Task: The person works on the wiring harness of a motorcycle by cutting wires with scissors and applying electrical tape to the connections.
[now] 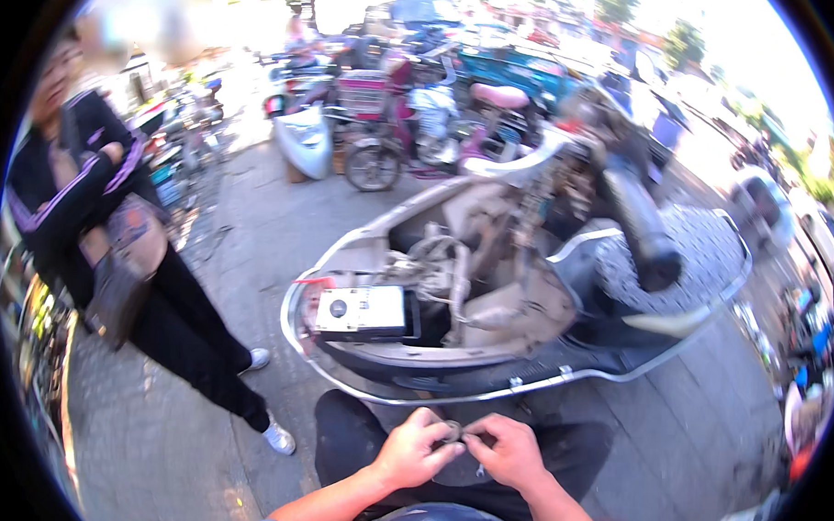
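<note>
Over my lap, my left hand (pixel 414 451) is closed, its thumb and fingers pinching a small grey ring-like part (pixel 451 432). Facing it, my right hand (pixel 509 452) has its thumb and fingertips pressed together at the right side of that part. The part is too small and blurred to name. Just beyond my knees is an electric scooter (pixel 423 362) with its body opened up and loose cables (pixel 435 270) inside. On its left end rests a white box with a round dial (pixel 364 311), a red wire beside it.
A black handlebar grip (pixel 652 246) juts out over the scooter's textured footboard (pixel 684 251). A person in dark clothes (pixel 129 223) stands at left, arms folded. Parked scooters and bikes (pixel 413 123) line the back. Assorted items (pixel 809 348) lie along the right edge.
</note>
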Demonstrator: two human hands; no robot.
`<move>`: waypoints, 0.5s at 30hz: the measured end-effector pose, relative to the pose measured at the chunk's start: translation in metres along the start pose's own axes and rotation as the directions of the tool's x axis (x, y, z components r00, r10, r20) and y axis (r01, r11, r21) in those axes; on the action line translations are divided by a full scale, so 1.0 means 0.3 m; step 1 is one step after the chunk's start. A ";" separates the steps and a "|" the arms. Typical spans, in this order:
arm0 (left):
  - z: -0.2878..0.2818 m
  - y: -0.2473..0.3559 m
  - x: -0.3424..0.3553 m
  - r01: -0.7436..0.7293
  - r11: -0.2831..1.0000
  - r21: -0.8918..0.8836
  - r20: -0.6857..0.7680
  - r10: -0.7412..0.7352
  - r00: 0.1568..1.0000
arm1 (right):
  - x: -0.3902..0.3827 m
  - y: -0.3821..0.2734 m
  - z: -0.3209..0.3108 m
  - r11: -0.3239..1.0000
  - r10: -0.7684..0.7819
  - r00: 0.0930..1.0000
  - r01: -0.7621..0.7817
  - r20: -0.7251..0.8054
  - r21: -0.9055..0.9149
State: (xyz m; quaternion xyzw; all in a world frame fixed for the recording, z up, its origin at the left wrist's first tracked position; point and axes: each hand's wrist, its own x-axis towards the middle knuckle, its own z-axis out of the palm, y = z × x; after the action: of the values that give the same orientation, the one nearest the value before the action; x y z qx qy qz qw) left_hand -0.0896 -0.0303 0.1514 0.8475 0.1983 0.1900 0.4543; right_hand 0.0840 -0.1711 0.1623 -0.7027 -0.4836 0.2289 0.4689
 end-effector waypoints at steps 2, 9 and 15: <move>0.003 -0.012 -0.004 -0.020 0.999 0.042 -0.013 0.021 1.000 | 0.021 0.018 0.007 0.999 -0.037 0.999 0.037 0.015 0.013; 0.039 -0.058 0.002 0.001 0.983 -0.186 0.092 0.017 0.996 | -0.011 0.058 -0.010 0.999 0.047 0.998 -0.048 0.041 0.020; 0.005 -0.067 -0.013 0.158 0.726 -0.669 0.181 -0.047 0.982 | -0.010 0.033 0.020 0.877 0.222 0.962 -0.269 0.161 0.398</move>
State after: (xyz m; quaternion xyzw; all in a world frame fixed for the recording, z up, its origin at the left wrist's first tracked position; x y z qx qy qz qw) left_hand -0.0953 -0.0232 0.1330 0.6221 0.1263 0.1589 0.7562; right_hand 0.0827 -0.1721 0.1505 -0.6287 -0.3556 0.4226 0.5474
